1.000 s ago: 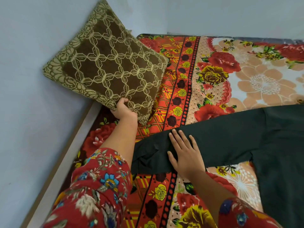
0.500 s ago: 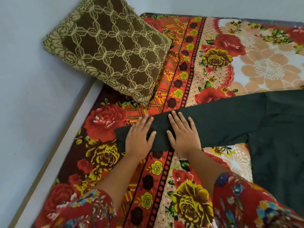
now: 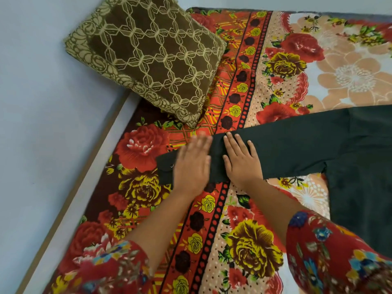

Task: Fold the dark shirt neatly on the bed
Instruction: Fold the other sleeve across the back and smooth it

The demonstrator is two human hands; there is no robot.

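Observation:
The dark shirt (image 3: 307, 143) lies spread on the flowered bedsheet (image 3: 244, 240), its body at the right and one long sleeve stretched out to the left. The sleeve's cuff (image 3: 166, 168), with a small button, ends near a big red rose print. My left hand (image 3: 192, 164) rests flat on the sleeve just right of the cuff, fingers together and blurred by motion. My right hand (image 3: 240, 161) presses flat on the sleeve beside it, fingers slightly spread. Neither hand grips the cloth.
A brown and gold patterned cushion (image 3: 148, 54) leans at the bed's upper left corner, just above the sleeve. A pale wall (image 3: 42, 102) runs along the left, with the bed's wooden edge (image 3: 84, 172) below it.
My left hand let go of the cushion, came down onto the sleeve and slid left toward the cuff. The sleeve now lies flatter and longer. My right hand stayed put.

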